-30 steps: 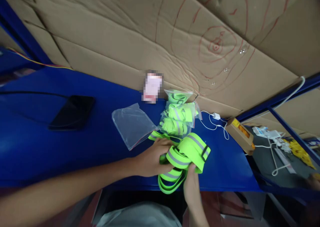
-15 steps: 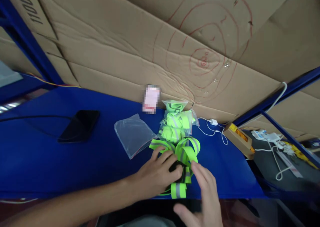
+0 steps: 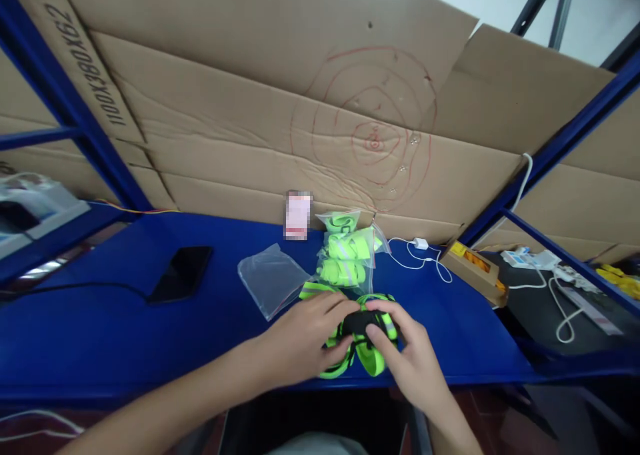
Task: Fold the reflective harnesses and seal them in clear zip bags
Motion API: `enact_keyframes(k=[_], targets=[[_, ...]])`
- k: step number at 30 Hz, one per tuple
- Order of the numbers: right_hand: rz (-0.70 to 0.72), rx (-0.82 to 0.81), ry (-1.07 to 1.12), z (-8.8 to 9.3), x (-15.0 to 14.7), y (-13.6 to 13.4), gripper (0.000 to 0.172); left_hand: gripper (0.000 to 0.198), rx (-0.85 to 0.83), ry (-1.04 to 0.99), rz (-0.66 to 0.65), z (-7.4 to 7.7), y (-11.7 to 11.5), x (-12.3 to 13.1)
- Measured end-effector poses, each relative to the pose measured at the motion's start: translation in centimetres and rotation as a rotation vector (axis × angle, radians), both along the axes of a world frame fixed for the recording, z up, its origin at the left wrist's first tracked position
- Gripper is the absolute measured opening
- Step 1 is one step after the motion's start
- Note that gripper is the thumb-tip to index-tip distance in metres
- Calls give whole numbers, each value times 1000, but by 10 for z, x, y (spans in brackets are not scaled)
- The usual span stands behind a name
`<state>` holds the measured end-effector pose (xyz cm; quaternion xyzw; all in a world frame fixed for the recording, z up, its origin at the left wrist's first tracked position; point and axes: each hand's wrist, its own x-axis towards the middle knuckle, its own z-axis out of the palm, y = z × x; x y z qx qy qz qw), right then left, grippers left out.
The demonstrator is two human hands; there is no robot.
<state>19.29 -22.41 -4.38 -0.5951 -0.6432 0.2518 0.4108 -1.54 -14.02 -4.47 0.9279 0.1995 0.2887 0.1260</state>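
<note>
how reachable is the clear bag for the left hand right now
Probably yes: the clear bag lies flat on the table just beyond the left hand, nothing between them. Its fingers grip the green reflective strap along with the right hand, so it would need to let go first.

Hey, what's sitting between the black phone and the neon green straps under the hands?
Between the phone and the neon straps lies a clear plastic bag, flat on the blue table; the head view shows it.
</note>
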Motion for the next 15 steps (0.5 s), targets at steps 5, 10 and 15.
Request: enact_keyframes(k=[5,10,15], targets=[[30,113,-262,8,2,19,33,23,323,111,91,-7,24,21],[78,208,-694,0,-1,25,51,23,541,206,79,-19,34,18],[136,131,-740,-15,-8,39,61,12,483,276,117,-25,42,14]])
